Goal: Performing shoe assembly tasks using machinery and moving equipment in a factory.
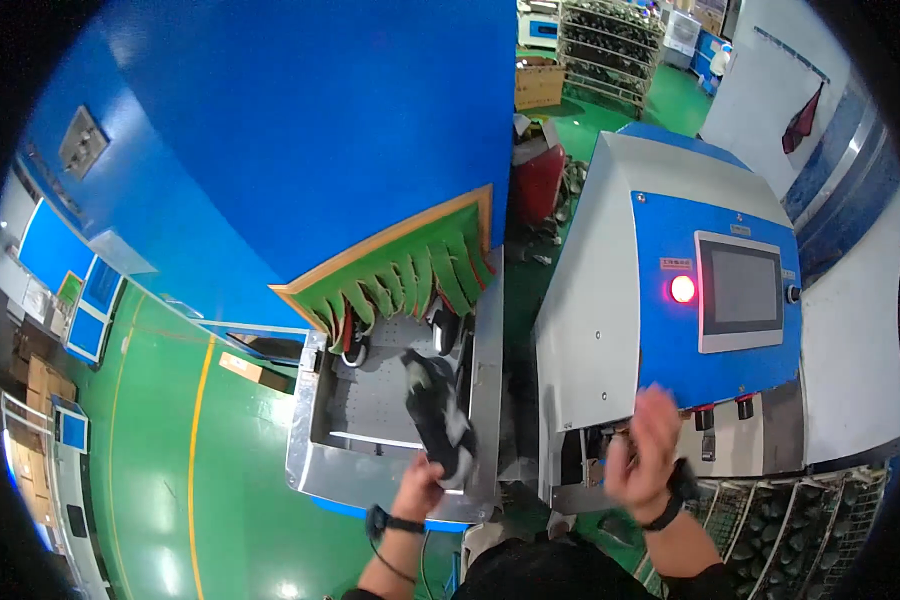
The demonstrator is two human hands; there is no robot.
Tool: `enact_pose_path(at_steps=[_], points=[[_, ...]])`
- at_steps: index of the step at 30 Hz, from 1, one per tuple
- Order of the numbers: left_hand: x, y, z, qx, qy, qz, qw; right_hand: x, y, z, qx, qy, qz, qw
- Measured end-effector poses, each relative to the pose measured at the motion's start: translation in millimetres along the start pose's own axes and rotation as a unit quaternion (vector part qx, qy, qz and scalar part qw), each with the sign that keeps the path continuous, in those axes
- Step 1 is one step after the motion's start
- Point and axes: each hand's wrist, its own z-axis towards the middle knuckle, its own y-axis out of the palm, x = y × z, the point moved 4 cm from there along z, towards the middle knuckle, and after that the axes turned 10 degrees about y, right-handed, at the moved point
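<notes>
My left hand (421,483) is closed on one end of a black, grey and white shoe (436,415), which points away from me over a metal conveyor bed (370,400). Two more dark shoes with white soles, a left one (354,342) and a right one (442,328), stand partly under a green strip curtain (410,275) at the mouth of a tall blue machine (370,120). My right hand (645,450) is raised, slightly blurred, with fingers stretched and nothing held. It is nearest the lower edge of a blue and white control cabinet (610,300).
The cabinet carries a dark screen (742,290) and a lit red button (682,289). A wire rack (770,520) of dark pieces stands at lower right. Green floor (240,450) with yellow lines runs on the left, with a cardboard box (253,371) beside the conveyor.
</notes>
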Motion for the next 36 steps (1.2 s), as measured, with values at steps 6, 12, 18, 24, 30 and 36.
enact_pose_path(at_steps=[6,12,18,24,30,36], points=[[-68,123,-158,-0.189,-0.242,-0.069,0.949,-44,49,-124,-0.308,0.586,0.738,0.131],[-65,156,-186,0.031,0.091,0.620,0.779,23,3,-122,-0.366,0.402,0.619,0.567],[-148,254,-180,-0.142,0.266,0.808,0.506,47,-79,-155,-0.418,0.277,0.186,0.845],[-183,280,-190,-0.434,0.289,0.778,0.351,86,-136,-202,-0.508,0.353,0.123,0.776],[-191,297,-203,-0.569,0.260,0.627,0.464,185,-113,-304,-0.219,0.708,0.523,0.421],[-186,247,-153,-0.293,0.218,0.732,0.575,178,-117,-222,-0.147,0.538,0.394,0.731]])
